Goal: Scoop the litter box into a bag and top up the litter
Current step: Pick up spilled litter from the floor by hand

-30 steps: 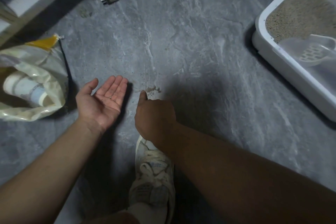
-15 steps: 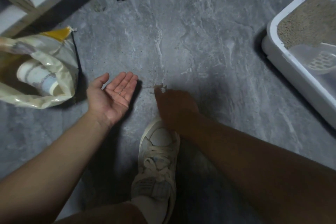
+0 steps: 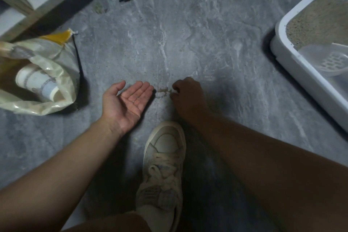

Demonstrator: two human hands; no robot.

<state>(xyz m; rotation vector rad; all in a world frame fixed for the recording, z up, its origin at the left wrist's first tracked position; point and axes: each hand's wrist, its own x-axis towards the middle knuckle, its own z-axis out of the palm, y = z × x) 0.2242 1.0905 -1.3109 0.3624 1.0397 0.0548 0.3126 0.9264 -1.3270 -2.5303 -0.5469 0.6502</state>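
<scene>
Down on the floor (image 3: 188,34), my left hand (image 3: 128,100) lies palm up, fingers straight, a few grains on it. Spilled litter (image 3: 164,91) sits between it and my right hand (image 3: 188,96), fingers curled at the grains. Well to the right stands the litter box (image 3: 301,66) with its scoop (image 3: 327,62).

Dim, grainy view; heavy shadow at bottom, wide-angle bending at edges.
</scene>
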